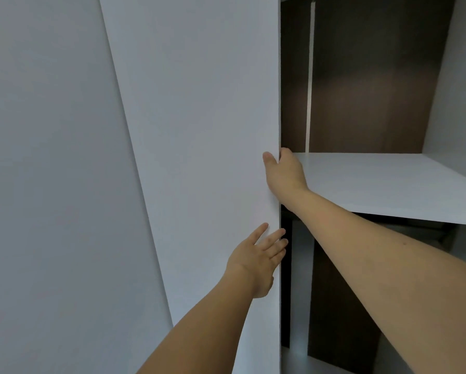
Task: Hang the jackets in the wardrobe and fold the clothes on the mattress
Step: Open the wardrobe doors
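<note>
A tall white wardrobe door (204, 130) fills the middle of the view, with its right edge beside the open wardrobe. My right hand (284, 171) grips that edge at shelf height, thumb on the front face and fingers curled behind it. Lower down, my left hand (258, 257) lies flat on the door's face with straight fingers reaching its edge. The wardrobe interior (369, 85) is dark brown. No jackets or clothes are in view.
A white shelf (388, 182) crosses the wardrobe at mid height, with dark compartments above and below it. A white vertical strip (310, 76) runs down the upper back panel. A plain white wall (45, 171) is on the left.
</note>
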